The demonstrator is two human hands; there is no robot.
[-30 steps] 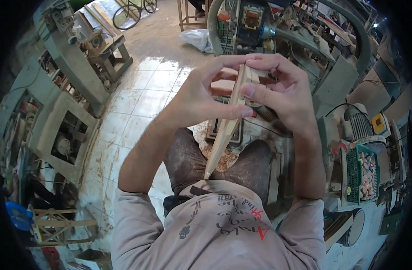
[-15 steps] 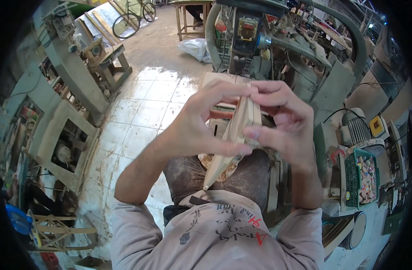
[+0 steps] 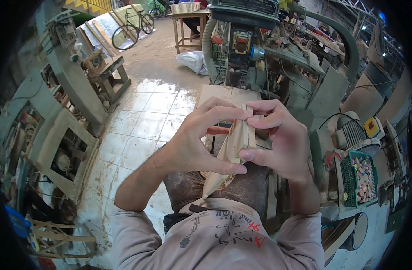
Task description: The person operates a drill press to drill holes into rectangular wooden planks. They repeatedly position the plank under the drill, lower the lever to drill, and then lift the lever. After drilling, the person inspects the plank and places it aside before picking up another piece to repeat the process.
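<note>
both hands on a pale wooden piece, held up over my lap.

i see the left hand [image 3: 194, 144] clamped on the wooden piece [image 3: 235, 144], thumb under its near edge and fingers curled over the far end; the right hand [image 3: 282, 146] grips it from the other side, thumb pressed on the flat face. the wood is light, smooth and long, squared at the top and tapering to a point down by my brown apron [image 3: 224, 189]. just beyond the hands sits a plain wooden tabletop [image 3: 226, 95] on a green machine [image 3: 242, 40], close in. open room lies to the left, over the wet tiled floor [image 3: 143, 121]. on the right, a motor [image 3: 352, 132] and a green basket [image 3: 359, 177] of small parts crowd in.
</note>
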